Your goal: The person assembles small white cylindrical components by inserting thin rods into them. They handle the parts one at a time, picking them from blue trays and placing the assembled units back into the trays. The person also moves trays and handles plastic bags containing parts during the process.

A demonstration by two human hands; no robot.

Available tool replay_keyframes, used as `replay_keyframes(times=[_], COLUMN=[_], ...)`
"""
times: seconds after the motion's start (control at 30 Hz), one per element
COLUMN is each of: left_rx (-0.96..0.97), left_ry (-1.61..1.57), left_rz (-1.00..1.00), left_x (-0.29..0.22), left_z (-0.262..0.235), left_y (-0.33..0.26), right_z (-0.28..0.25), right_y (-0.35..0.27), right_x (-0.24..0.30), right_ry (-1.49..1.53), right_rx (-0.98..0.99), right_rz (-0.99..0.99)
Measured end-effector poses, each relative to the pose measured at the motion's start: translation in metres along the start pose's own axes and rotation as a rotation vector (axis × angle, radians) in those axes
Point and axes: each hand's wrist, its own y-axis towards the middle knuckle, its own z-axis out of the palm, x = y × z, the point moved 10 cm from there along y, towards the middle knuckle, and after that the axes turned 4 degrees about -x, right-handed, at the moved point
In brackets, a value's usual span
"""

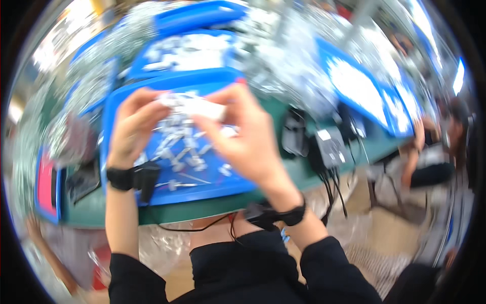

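My right hand [243,131] grips a small white block-shaped piece [206,108] between thumb and fingers, over a blue tray [114,116]. To its left, my left hand [135,124] is closed in a pinch at a pale bit near the white piece; motion blur hides what it is. Below both hands, many small white parts with thin stems [177,147] lie loose in the tray. Each wrist wears a black strap with a dark box on it.
Behind stands another blue tray of white pieces [190,50], with clear plastic bags [288,66] beside it. Black and grey boxes with cables [330,147] sit right on the green table [202,217]. A pink-and-blue case [46,182] lies left. Another person's hand [419,134] touches trays at the right.
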Motion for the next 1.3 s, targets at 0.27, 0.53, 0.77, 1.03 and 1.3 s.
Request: replay_keyframes(times=[0.27, 0.53, 0.77, 1.03, 1.3], left_rx=[-0.091, -0.191, -0.157, -0.208, -0.209], left_ry=[-0.221, -0.136, 0.081, -0.066, 0.121], left_rz=[0.128, 0.17, 0.197, 0.219, 0.299], left_x=[-0.016, -0.011, -0.019, -0.016, -0.023], left_z=[-0.021, -0.026, -0.019, -0.024, -0.017], left_y=[-0.011, -0.015, -0.014, -0.013, -0.017], right_z=[0.036, 0.035, 0.029, 0.03, 0.033], right_y=[0.033, 0.028, 0.021, 0.021, 0.018], right_x=[-0.019, -0.039, -0.045, -0.045, -0.045], right_ry=[0.126, 0.246, 0.267, 0.348, 0.365], right_rx=[0.27, 0.33, 0.331, 0.301, 0.274], right_rz=[0.043, 0.068, 0.123, 0.132, 0.13])
